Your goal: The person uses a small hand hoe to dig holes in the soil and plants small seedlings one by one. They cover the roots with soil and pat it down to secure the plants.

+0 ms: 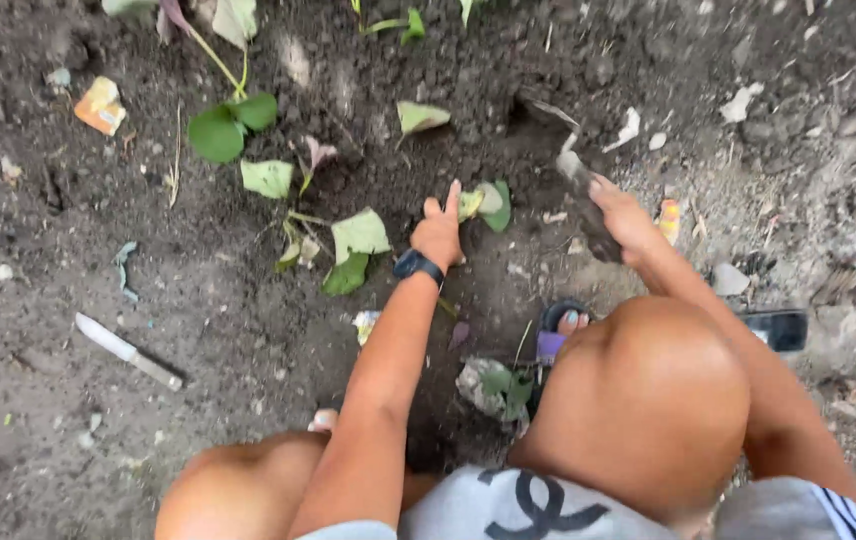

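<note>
Seedling cutting (485, 203): small green-leaved stem, two or three pale to mid-green leaves, standing in dark soil near the middle of the soil bed (248, 330), toward its far edge. It lies at the fingertips of the left hand (438, 232), touching or just beside them; the stem base is hidden behind the fingers.

Left hand: fingers extended and pressed down toward the soil at the cutting's left side, one finger raised; whether they pinch the stem cannot be told. A dark watch band (417, 266) sits on the wrist.

Digging tool (585, 205): flat, soil-caked blade, grey-brown, tilted with its tip toward a small dug hole (538, 112) just beyond the cutting. The right hand (625, 215) is closed around its lower end, to the right of the cutting and close to it.

Other planted cuttings (348, 250): green leaves on thin stems, in a loose row running from the cutting toward the far left corner of the bed; largest round leaf (218, 132) well to the left.

Knife (128, 351): pale blade, dull handle, lying flat on the soil well apart, toward the near left.

Orange scrap (100, 105): near the far left edge.

Sandalled foot (566, 325): between the knees, near edge of the bed, beside a clump of leaves and soil (496, 388).
</note>
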